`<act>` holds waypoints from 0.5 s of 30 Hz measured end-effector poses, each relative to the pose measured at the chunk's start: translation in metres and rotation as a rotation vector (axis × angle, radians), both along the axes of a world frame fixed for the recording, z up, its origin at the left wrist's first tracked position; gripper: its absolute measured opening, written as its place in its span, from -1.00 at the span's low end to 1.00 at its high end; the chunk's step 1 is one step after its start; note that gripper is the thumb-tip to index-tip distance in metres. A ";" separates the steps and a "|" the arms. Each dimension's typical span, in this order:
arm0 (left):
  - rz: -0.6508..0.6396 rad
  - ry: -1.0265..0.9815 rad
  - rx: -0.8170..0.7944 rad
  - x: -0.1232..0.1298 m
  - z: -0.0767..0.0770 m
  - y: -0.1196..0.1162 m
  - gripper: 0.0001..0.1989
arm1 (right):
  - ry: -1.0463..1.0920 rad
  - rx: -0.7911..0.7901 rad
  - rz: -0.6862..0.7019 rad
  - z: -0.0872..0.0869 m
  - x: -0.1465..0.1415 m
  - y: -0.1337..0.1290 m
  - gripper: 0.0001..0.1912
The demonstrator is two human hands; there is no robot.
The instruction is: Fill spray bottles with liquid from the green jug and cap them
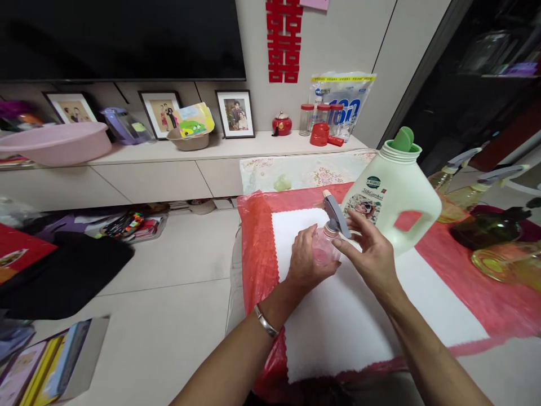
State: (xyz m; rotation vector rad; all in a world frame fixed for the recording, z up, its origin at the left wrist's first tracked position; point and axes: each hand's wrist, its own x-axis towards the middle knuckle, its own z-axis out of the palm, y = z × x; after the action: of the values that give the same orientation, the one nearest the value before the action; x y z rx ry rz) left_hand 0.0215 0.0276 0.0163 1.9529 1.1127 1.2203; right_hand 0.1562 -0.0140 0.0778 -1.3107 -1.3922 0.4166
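A small spray bottle (324, 248) with a clear pinkish body stands upright but tilted over the white cloth. My left hand (305, 256) is wrapped around its body. The grey trigger head (336, 214) with a pale pink nozzle sits on its neck. My right hand (372, 254) is beside the head, fingers apart and curved, the thumb tip at the collar. Just behind this hand stands a large pale green jug (401, 192) with a handle and a green cap or scoop in its mouth. Beneath everything lies the white scalloped-edge cloth (338, 327).
Red plastic sheeting (257, 248) covers the table under the cloth. Spray bottles (469, 194) and a dark bottle (486, 225) are at the right, with a yellowish bottle (507, 262) lying down. Behind, a low cabinet (160, 175) carries frames, a pink basin (63, 144) and jars.
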 end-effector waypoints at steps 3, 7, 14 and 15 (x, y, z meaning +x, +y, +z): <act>0.010 -0.006 0.035 0.002 -0.002 0.001 -0.10 | 0.060 0.007 0.012 0.000 -0.009 0.012 -0.10; 0.041 0.006 0.071 0.004 -0.003 0.002 -0.11 | 0.074 0.013 0.007 0.002 -0.015 0.018 -0.03; 0.020 0.031 0.102 0.004 -0.006 0.003 -0.14 | 0.063 0.024 0.001 0.003 -0.015 0.016 0.01; 0.021 0.031 0.110 0.004 -0.007 0.004 -0.13 | 0.057 0.021 0.007 0.002 -0.014 0.016 0.00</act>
State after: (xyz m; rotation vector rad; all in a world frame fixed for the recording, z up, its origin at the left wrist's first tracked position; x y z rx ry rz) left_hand 0.0252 0.0315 0.0097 2.0525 1.1053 1.2913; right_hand 0.1424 0.0017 0.0800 -1.2675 -1.3502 0.4396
